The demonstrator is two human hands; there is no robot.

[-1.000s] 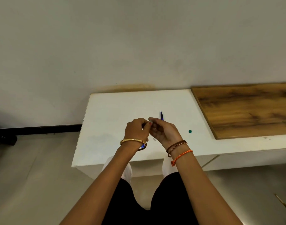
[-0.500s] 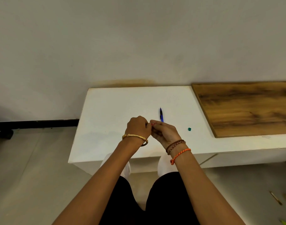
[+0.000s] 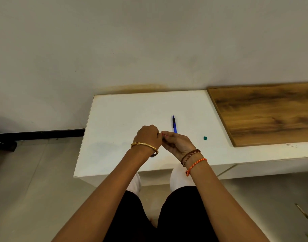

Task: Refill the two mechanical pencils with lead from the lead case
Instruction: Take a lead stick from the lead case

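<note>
A blue mechanical pencil lies on the white table, tip pointing away from me, just beyond my hands. My left hand is closed in a fist around a second pencil; only a dark blue end shows below the wrist. My right hand touches the left fist, fingertips pinched together at its top. What those fingertips hold is hidden. A small green piece lies on the table to the right of my hands. No lead case is visible.
A brown wooden board lies on the table's right part, close to the green piece. The wall stands directly behind the table. My knees are under the front edge. Small items lie on the floor at lower right.
My hands stay pressed together and have drawn slightly toward me. More of the blue pencil on the table shows beyond them.
</note>
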